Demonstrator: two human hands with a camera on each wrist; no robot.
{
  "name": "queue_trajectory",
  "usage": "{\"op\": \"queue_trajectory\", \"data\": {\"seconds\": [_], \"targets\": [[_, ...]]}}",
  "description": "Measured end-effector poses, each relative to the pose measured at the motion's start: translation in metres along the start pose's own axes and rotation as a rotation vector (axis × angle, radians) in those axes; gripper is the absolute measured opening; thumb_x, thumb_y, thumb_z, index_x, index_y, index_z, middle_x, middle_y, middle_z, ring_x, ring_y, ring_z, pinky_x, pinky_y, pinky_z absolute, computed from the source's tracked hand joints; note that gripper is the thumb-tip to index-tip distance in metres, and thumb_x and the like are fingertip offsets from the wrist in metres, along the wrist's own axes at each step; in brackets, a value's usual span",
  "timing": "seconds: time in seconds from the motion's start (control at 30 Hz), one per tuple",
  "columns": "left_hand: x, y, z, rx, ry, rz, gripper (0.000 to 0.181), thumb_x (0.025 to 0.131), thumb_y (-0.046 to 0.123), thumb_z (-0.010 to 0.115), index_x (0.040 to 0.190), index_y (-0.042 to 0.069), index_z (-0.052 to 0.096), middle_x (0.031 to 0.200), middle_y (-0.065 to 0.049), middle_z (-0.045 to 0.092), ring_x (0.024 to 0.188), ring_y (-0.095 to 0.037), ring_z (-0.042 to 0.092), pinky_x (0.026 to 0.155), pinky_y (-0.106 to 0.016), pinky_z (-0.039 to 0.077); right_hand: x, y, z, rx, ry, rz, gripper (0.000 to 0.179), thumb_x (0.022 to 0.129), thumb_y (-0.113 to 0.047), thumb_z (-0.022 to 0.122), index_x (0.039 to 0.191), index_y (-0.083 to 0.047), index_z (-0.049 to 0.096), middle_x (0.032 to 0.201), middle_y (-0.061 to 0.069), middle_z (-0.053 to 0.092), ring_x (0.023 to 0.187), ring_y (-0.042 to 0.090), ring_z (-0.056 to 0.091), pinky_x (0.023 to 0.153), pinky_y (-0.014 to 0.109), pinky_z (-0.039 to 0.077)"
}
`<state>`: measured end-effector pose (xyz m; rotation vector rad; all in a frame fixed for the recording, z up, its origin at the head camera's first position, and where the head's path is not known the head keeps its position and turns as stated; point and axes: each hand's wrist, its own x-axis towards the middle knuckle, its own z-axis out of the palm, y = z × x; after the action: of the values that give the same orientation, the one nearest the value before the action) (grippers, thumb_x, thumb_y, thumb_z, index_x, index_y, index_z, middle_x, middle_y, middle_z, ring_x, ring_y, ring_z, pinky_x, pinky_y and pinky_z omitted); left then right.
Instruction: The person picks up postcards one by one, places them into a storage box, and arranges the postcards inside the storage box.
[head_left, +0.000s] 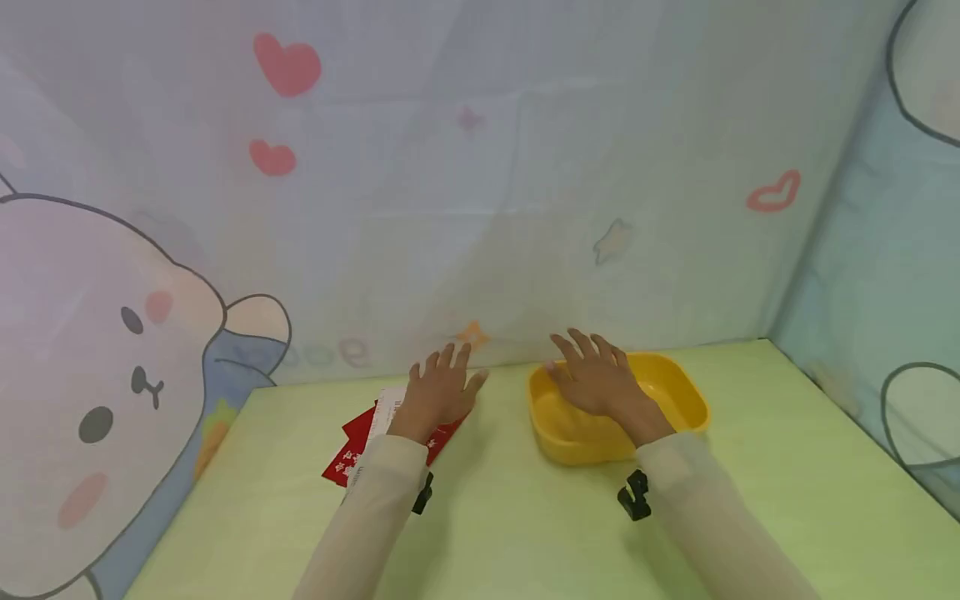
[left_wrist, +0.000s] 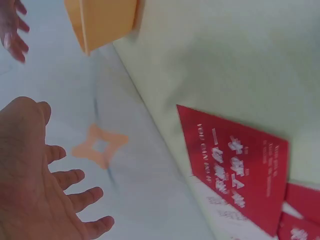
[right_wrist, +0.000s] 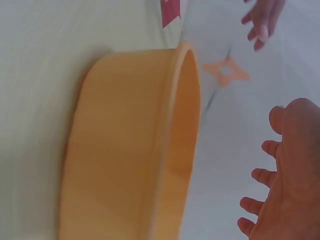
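Observation:
Both hands hover over the table with fingers spread and nothing in them. My left hand (head_left: 437, 396) is above a small pile of papers: a red card with white lettering (left_wrist: 235, 165), more red paper (head_left: 360, 429) and a white printed sheet (head_left: 386, 408), partly hidden beneath the hand. My right hand (head_left: 596, 379) is over the left part of a yellow plastic basin (head_left: 581, 454), which stands on the table. In the right wrist view the basin's side (right_wrist: 120, 140) fills the middle, with the hand apart from its rim.
The table has a pale yellow-green cover (head_left: 495, 542). Behind it hangs a light cloth backdrop (head_left: 450, 208) printed with hearts and a cartoon bear, and another cloth wall (head_left: 885, 333) rises along the right edge. Black wrist straps (head_left: 636, 496) sit at the sleeves.

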<state>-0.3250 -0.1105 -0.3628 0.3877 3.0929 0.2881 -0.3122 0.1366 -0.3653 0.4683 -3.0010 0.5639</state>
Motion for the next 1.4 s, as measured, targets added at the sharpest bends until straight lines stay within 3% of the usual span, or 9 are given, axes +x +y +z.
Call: {"op": "queue_trajectory", "data": {"seconds": [0.17,0.37,0.53,0.67,1.03,1.4], "targets": [[0.000,-0.015,0.012,-0.040,0.004,-0.031,0.069,0.105,0.054,0.030,0.160,0.015,0.017,0.166,-0.015,0.018,0.152,-0.039,0.022,0.121,-0.061,0.018,-0.009,0.018,0.000,0.012,-0.010,0.041,0.061,0.107,-0.044,0.030,0.158,-0.012,0.021,0.165,0.023,0.010,0.147,0.055,0.014,0.114,0.074,0.011],[0.000,-0.028,0.026,-0.058,0.001,-0.044,0.070,0.103,0.051,0.040,0.159,0.012,0.020,0.164,-0.017,0.022,0.149,-0.042,0.026,0.117,-0.064,0.025,-0.021,0.051,-0.004,0.022,0.023,0.056,0.064,0.107,-0.047,0.031,0.157,-0.009,0.022,0.163,0.027,0.008,0.144,0.059,0.014,0.110,0.078,0.012],[-0.009,-0.042,0.041,-0.035,-0.012,-0.067,0.073,0.102,0.051,0.045,0.156,0.005,0.026,0.160,-0.021,0.029,0.144,-0.045,0.033,0.111,-0.065,0.034,-0.032,0.068,-0.011,0.058,0.027,0.084,0.064,0.107,-0.046,0.032,0.157,-0.008,0.019,0.161,0.030,0.004,0.140,0.065,0.013,0.105,0.079,0.016],[-0.019,-0.052,0.050,-0.053,-0.018,-0.104,0.076,0.100,0.052,0.050,0.154,0.002,0.028,0.157,-0.023,0.033,0.142,-0.045,0.034,0.111,-0.065,0.034,-0.038,0.076,-0.019,0.093,0.010,0.109,0.067,0.106,-0.049,0.032,0.158,-0.010,0.015,0.162,0.030,0.000,0.139,0.067,0.009,0.103,0.079,0.015],[-0.042,-0.074,0.048,-0.058,-0.027,-0.171,0.096,0.087,0.063,0.060,0.152,0.000,0.031,0.153,-0.027,0.036,0.143,-0.049,0.029,0.112,-0.068,0.030,-0.059,0.118,-0.017,0.103,0.038,0.158,0.072,0.106,-0.050,0.031,0.158,-0.006,0.010,0.158,0.036,0.004,0.134,0.070,0.017,0.097,0.082,0.021],[-0.055,-0.078,0.051,-0.037,-0.053,-0.220,0.101,0.081,0.067,0.064,0.146,-0.006,0.037,0.149,-0.031,0.036,0.139,-0.048,0.033,0.112,-0.066,0.031,-0.065,0.131,-0.008,0.144,0.031,0.162,0.071,0.107,-0.045,0.027,0.156,0.003,0.009,0.153,0.043,0.011,0.129,0.071,0.023,0.095,0.082,0.026]]}}
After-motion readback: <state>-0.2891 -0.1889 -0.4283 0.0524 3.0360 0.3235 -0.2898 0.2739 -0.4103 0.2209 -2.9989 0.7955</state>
